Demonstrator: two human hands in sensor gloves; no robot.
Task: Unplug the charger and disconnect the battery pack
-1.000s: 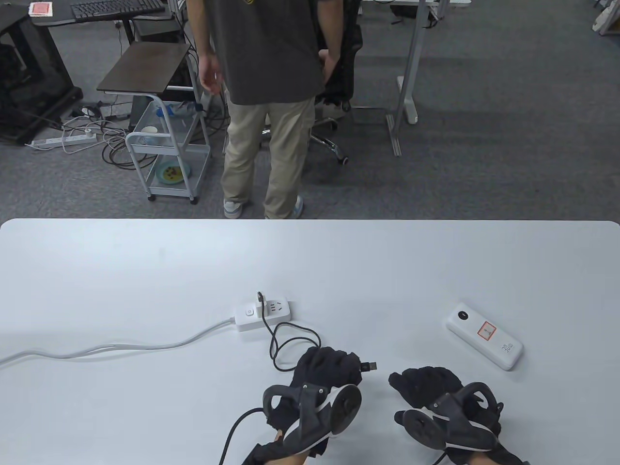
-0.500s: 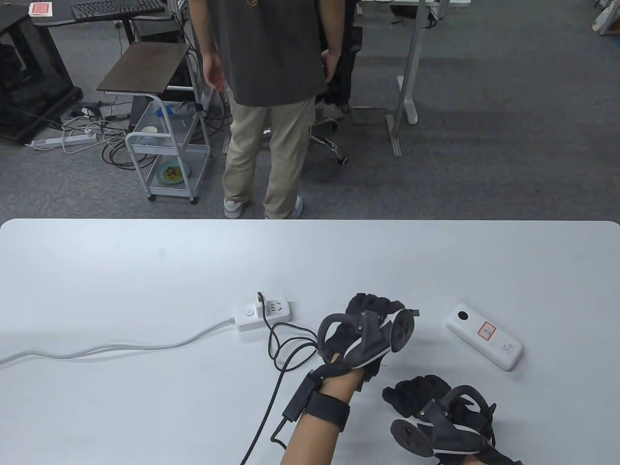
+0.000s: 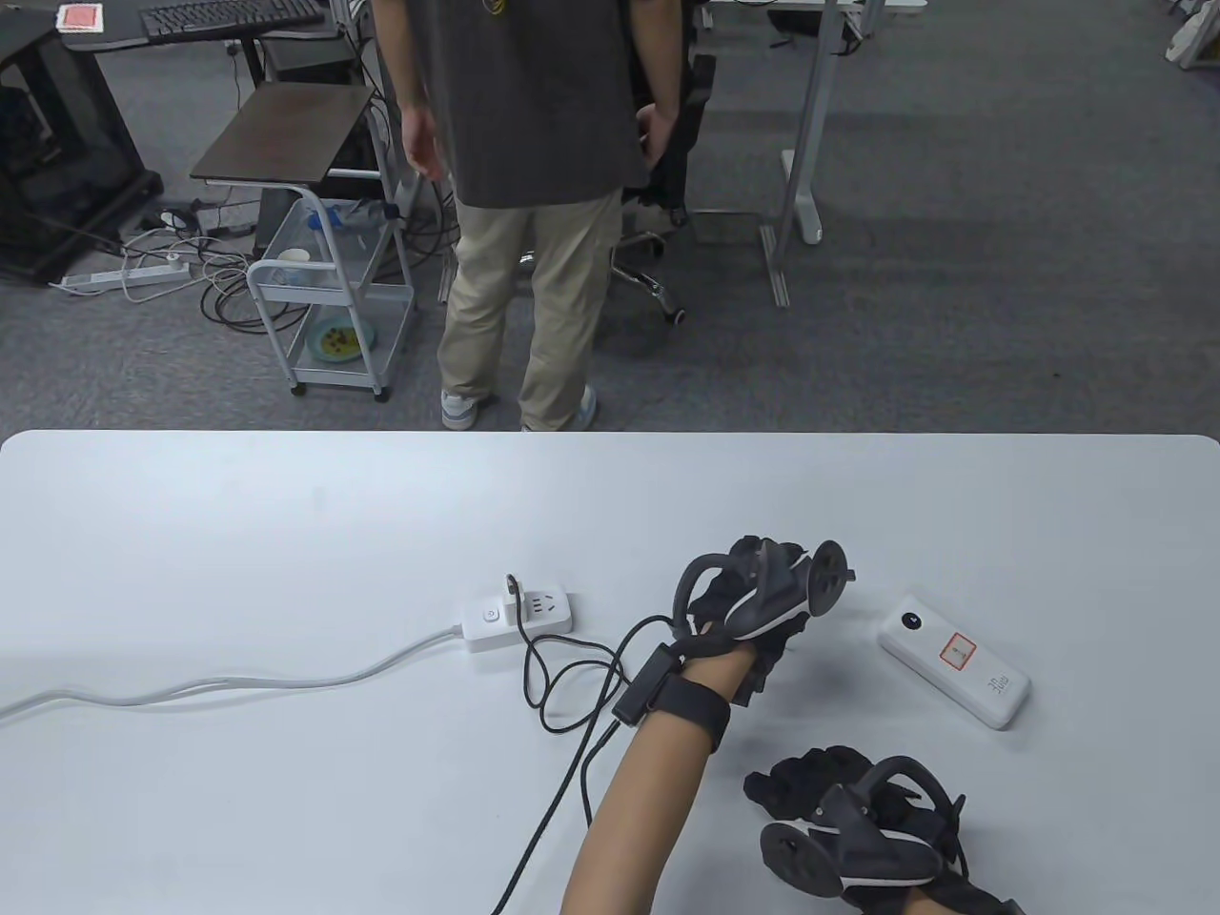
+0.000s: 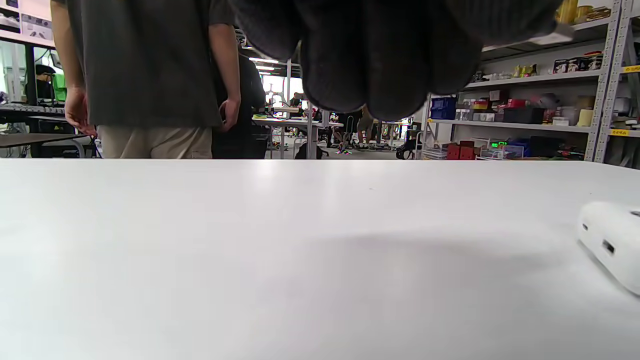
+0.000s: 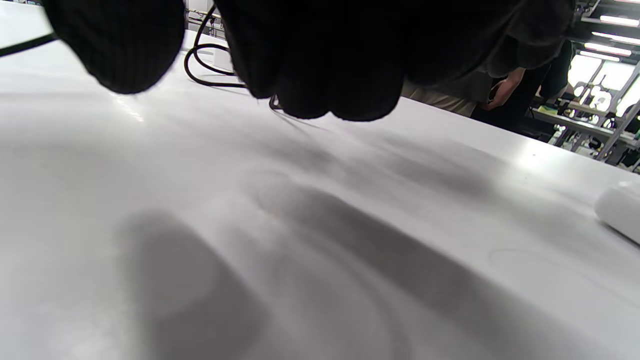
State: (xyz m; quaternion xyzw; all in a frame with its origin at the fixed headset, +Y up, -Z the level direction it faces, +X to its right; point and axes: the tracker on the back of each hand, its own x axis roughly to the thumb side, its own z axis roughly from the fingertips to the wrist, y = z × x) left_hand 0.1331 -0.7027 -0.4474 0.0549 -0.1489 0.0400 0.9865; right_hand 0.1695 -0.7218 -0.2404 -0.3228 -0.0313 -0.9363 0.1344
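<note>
A white power strip (image 3: pixel 518 620) lies mid-table with a black cable (image 3: pixel 562 667) plugged into its top. The cable loops on the table and leads into my left hand (image 3: pixel 758 583). That hand hovers with curled fingers (image 4: pixel 370 60), just left of the white power bank (image 3: pixel 955 660). The cable's free plug is hidden by the hand and tracker. The power bank lies apart from the cable, and its end shows in the left wrist view (image 4: pixel 612 245). My right hand (image 3: pixel 810 786) rests near the front edge, its fingers (image 5: pixel 310 55) curled and holding nothing.
The strip's white cord (image 3: pixel 238 681) runs off the table's left edge. A person (image 3: pixel 534 191) stands just beyond the far edge. A white cart (image 3: pixel 329 315) and desks stand on the floor behind.
My left hand has moved from the front edge forward and right, carrying the cable's free plug close to the power bank. The plug is now hidden. My right hand drew back slightly.
</note>
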